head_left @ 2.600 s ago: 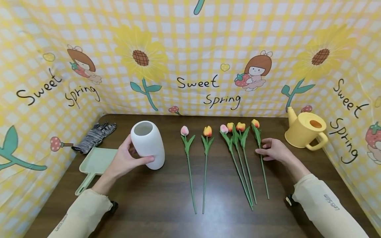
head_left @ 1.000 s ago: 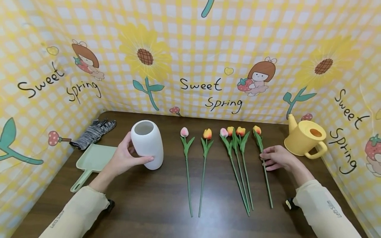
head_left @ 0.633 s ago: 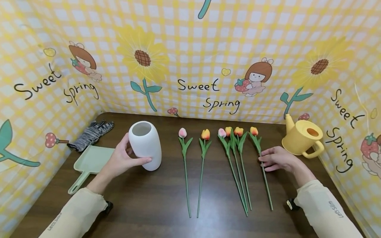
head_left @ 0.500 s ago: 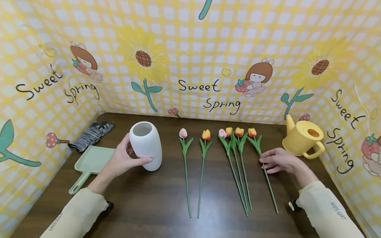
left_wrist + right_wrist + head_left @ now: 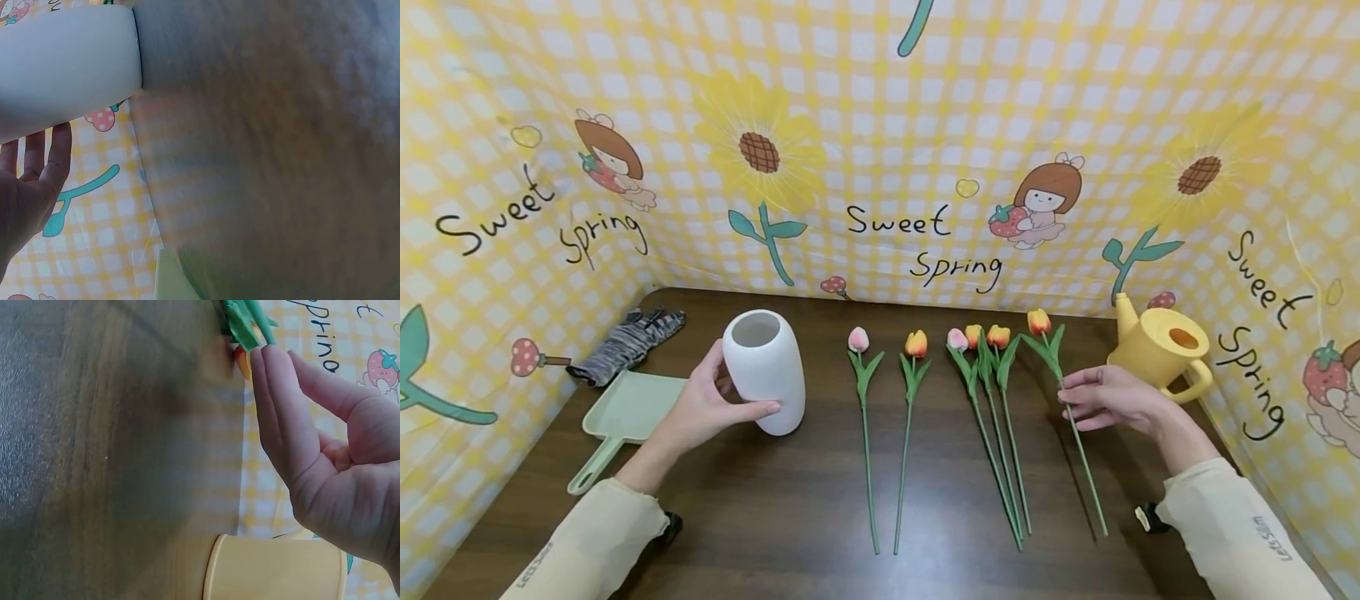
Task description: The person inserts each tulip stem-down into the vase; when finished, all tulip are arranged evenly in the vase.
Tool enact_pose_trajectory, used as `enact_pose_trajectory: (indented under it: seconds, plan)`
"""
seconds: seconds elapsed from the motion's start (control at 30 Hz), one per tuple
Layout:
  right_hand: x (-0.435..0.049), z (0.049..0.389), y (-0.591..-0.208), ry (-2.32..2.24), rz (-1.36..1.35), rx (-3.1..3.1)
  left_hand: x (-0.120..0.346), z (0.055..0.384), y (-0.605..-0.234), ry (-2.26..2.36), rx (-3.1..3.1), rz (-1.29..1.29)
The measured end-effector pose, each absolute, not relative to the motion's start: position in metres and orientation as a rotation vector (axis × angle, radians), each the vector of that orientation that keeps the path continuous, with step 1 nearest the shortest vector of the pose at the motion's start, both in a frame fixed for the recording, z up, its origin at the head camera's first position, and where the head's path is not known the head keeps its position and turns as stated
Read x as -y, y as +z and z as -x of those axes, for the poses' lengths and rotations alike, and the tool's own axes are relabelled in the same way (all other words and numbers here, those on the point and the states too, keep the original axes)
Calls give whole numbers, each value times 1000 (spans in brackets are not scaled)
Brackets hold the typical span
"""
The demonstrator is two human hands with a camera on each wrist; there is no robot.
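A white vase (image 5: 769,367) stands upright at the left of the table. My left hand (image 5: 707,404) holds it round its side, thumb across the front; the left wrist view also has the vase (image 5: 69,65) with fingertips against it. At the right, an orange-yellow tulip (image 5: 1039,322) is pinched by its stem in my right hand (image 5: 1112,398), tilted and lifted off the table, its shadow beside the stem. Left of it lie several tulips: a bunch with a pink tulip (image 5: 957,339) and two orange ones, a lone orange tulip (image 5: 916,343) and a lone pink tulip (image 5: 858,339).
A yellow watering can (image 5: 1153,346) stands behind my right hand. At the left lie a pale green dustpan (image 5: 636,404) and a grey knitted glove (image 5: 628,346). Checked yellow cloth (image 5: 880,125) walls the dark wooden table (image 5: 775,517) at the back and sides.
My right hand has taken the rightmost tulip by its stem, turned it so the stem end swings right, and raised it off the table. My left hand stays on the vase.
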State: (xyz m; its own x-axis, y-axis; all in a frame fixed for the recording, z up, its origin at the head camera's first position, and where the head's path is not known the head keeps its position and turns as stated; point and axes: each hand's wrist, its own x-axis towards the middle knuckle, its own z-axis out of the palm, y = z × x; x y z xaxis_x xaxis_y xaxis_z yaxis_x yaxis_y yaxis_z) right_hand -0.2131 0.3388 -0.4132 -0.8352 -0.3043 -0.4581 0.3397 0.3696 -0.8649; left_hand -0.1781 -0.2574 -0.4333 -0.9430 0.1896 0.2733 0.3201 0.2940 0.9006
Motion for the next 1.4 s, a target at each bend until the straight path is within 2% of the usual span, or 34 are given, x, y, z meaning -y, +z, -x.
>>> enact_pose_trajectory:
  seconds: [0.47,0.67,0.8,1.13,1.4]
  plan:
    - [-327,209,-389,-1572,82,-1956,256,180,-430,-1745,2443,514]
    - [-314,206,-380,-1726,314,-1761,257,180,-431,-1746,2451,518]
    - [-302,203,-375,-1814,445,-1666,257,180,-432,-1768,2437,528]
    - [-258,194,-375,-2015,573,-1488,257,182,-430,-1765,2431,540]
    - [-224,189,-371,-2095,700,-1584,258,181,-431,-1772,2433,532]
